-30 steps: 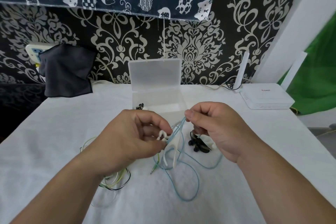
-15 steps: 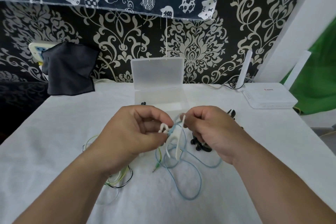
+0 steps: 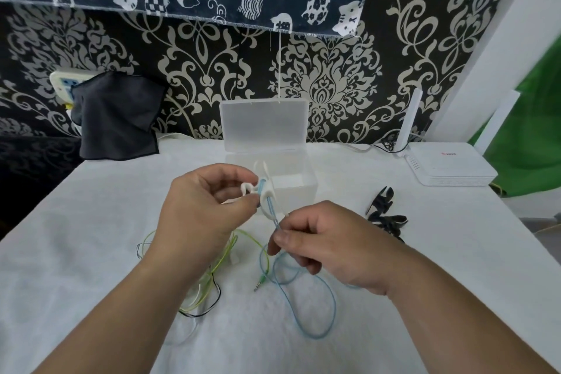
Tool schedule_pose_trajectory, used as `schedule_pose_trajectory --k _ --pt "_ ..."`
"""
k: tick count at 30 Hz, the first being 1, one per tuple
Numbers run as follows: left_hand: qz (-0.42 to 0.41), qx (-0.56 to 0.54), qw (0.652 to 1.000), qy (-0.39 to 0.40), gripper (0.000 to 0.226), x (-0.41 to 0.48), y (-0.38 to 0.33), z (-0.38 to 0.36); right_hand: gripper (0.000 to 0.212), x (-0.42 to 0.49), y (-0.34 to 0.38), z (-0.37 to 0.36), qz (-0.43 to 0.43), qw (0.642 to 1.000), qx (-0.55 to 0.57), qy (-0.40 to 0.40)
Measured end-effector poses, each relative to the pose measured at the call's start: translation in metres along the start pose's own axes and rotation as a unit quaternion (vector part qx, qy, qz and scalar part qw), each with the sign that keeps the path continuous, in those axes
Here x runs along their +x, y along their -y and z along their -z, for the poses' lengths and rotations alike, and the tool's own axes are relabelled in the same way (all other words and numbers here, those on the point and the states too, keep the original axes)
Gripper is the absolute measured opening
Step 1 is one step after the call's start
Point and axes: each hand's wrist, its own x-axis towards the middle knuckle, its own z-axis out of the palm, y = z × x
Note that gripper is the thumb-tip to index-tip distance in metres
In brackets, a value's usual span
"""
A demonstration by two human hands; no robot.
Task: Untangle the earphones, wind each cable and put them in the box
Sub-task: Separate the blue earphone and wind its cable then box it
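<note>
Fingers (image 3: pixel 241 172) of the left hand (image 3: pixel 209 206) pinch the white earbud end (image 3: pixel 263 193) at frame centre. The right hand (image 3: pixel 334 247) pinches the blue cable (image 3: pixel 274 220) just lower right, and the stretch between them runs diagonally. Slack loops lie at lower centre on the table (image 3: pixel 91 252), with the open box (image 3: pixel 305 193) just behind and a green cable tangle (image 3: pixel 224 261) close at lower left, a probable snag.
</note>
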Motion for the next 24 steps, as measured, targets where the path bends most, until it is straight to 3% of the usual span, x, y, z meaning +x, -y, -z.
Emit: schedule_pose_trajectory --k 4,8,10,13,16,20,24 --pt "-0.047 0.157 0.986 -0.008 0.030 -0.002 -0.001 -0.001 0.022 -0.004 0.001 0.008 0.009 0.999 -0.030 -0.017" --pt "-0.145 0.298 0.942 0.057 0.033 -0.008 0.000 -0.004 0.020 -0.010 0.011 0.014 0.066 0.996 -0.021 -0.048" --pt "-0.170 0.330 0.924 0.087 0.033 -0.010 0.001 -0.007 0.019 -0.011 0.015 0.016 0.101 0.988 -0.049 -0.108" --pt "-0.140 0.289 0.940 0.111 0.032 -0.013 -0.002 -0.010 0.023 -0.009 0.015 0.022 0.122 0.962 -0.066 -0.236" --pt "-0.081 0.179 0.969 0.151 0.033 -0.014 -0.007 -0.010 0.025 -0.006 0.012 0.024 0.118 0.940 -0.074 -0.310" --pt "-0.041 0.047 0.977 0.206 0.025 -0.012 -0.008 -0.009 0.026 -0.002 0.005 0.023 0.105 0.933 -0.067 -0.337" --pt "-0.011 -0.054 0.976 0.209 0.020 -0.011 -0.006 -0.010 0.023 0.002 0.001 0.023 0.052 0.941 -0.038 -0.331"
